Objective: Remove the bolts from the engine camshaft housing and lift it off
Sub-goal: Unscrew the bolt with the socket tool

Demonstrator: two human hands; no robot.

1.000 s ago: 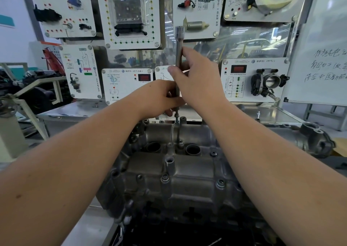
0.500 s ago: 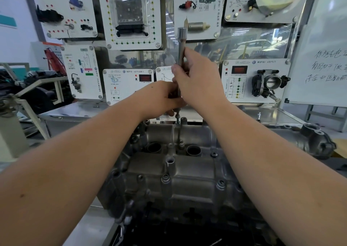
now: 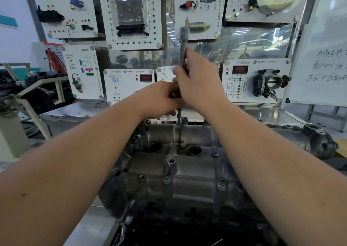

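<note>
Barely anything has shifted since a moment ago: both your hands stay on the upright tool at the far edge of the housing.

Your right hand (image 3: 199, 80) curls its fingers round the long, slim steel socket extension bar (image 3: 183, 44), keeping it vertical so it probably turns true on the bolt (image 3: 179, 118) beneath. Your left hand (image 3: 161, 99) pinches the lower shaft, likely to steady the tip; how tightly its fingers close is hidden. The grey cast-metal camshaft housing (image 3: 187, 170) sits on the engine right under your forearms, several bolts visibly seated, so lifting looks some way off. Its two round bores (image 3: 194, 150) look dark and empty.
</note>
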